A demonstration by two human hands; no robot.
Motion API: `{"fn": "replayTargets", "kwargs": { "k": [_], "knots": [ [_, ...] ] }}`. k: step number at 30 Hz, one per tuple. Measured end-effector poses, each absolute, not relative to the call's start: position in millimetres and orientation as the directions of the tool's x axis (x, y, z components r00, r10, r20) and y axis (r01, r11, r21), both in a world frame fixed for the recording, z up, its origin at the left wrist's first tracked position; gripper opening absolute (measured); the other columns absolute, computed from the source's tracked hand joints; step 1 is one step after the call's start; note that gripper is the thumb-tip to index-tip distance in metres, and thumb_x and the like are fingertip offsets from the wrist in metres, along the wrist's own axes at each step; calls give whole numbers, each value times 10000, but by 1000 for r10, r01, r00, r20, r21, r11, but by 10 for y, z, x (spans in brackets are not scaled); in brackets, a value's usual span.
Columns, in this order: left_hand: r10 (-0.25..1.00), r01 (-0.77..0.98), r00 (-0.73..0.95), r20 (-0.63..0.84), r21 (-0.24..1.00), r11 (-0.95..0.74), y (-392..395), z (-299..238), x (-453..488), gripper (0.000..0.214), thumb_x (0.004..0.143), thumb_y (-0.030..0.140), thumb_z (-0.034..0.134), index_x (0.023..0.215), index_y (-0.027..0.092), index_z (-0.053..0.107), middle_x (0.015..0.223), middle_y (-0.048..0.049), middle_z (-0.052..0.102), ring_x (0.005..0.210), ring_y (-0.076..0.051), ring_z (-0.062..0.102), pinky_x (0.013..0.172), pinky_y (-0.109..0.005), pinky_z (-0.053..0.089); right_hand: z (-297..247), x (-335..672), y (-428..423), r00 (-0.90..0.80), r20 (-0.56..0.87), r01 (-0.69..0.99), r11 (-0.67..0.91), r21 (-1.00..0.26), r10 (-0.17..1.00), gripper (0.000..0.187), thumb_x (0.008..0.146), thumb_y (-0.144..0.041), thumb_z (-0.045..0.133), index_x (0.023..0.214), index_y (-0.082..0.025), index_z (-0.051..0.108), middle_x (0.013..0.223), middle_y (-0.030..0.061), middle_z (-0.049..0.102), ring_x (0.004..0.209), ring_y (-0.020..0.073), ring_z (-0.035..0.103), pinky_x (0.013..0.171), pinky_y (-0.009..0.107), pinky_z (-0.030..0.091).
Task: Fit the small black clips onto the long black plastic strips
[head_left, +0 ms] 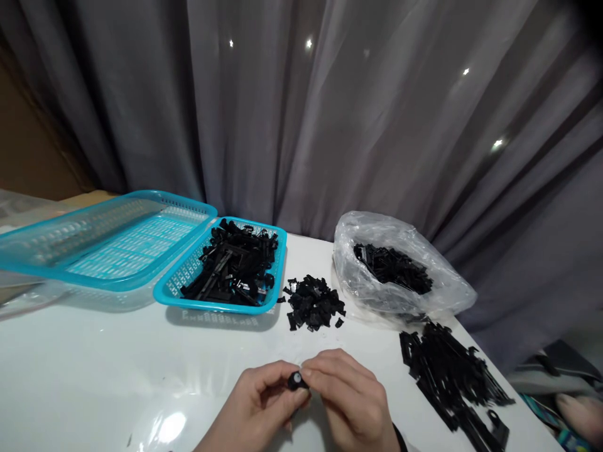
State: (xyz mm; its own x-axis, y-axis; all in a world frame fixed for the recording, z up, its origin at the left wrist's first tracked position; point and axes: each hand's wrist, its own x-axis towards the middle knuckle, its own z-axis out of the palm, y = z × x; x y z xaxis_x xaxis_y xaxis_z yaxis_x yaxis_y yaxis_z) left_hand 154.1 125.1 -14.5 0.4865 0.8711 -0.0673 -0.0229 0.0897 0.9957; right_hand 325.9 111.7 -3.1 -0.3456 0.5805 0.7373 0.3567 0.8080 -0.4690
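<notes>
Low over the white table's front, my left hand point(264, 402) pinches a small black plastic part point(296, 380) with a pale round spot on its end. My right hand point(351, 392) meets it from the other side, thumb and fingers closed on the same part. Most of the part is hidden behind my fingers, so its exact kind cannot be made out. Just beyond the hands lies a heap of small black plastic pieces point(315, 302). To the right is a pile of long, thin black plastic strips point(452, 376).
A blue basket point(160, 298) of assorted black parts stands left of the heap. Further left is a larger blue basket point(108, 285). An open clear plastic bag point(452, 292) of black pieces sits at the back right. A grey curtain point(264, 113) hangs behind the table point(94, 376).
</notes>
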Motion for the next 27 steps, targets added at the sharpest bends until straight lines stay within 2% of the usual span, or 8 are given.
{"fn": "replayTargets", "kwargs": {
  "k": [7, 16, 21, 27],
  "knots": [
    [865, -36, 493, -91, 992, 125, 1271, -128, 1554, 368, 773, 457, 661, 789, 90, 659, 627, 4, 504, 552, -109, 430, 527, -222, 372, -42, 3266, 1101, -297, 711, 285, 770, -571, 637, 494, 791, 62, 490, 1165, -228, 630, 970, 92, 674, 846, 196, 589, 718, 332, 530],
    [826, -92, 552, -114, 976, 196, 1241, -111, 1564, 377, 782, 467, 663, 718, 100, 612, 616, -30, 586, 503, -86, 455, 469, -180, 367, -42, 3244, 1098, -211, 620, 227, 655, -721, 756, 351, 819, 21, 516, 997, -221, 698, 869, 63, 695, 781, 165, 630, 684, 283, 528],
    [813, -113, 569, -125, 967, 227, 1255, -141, 1559, 359, 793, 442, 670, 722, 96, 605, 614, -35, 613, 479, -74, 465, 457, -169, 373, -59, 3212, 1099, -160, 662, 185, 682, -708, 732, 349, 826, 29, 519, 994, -219, 698, 864, 63, 695, 764, 153, 636, 674, 264, 532],
    [810, -120, 574, -121, 966, 229, 1268, -138, 1553, 350, 797, 433, 673, 746, 90, 629, 617, -38, 625, 498, -84, 489, 465, -171, 387, -64, 3240, 1132, -214, 714, 158, 745, -649, 667, 429, 791, 60, 513, 1057, -231, 681, 897, 75, 703, 794, 177, 636, 690, 309, 537]
  ]
}}
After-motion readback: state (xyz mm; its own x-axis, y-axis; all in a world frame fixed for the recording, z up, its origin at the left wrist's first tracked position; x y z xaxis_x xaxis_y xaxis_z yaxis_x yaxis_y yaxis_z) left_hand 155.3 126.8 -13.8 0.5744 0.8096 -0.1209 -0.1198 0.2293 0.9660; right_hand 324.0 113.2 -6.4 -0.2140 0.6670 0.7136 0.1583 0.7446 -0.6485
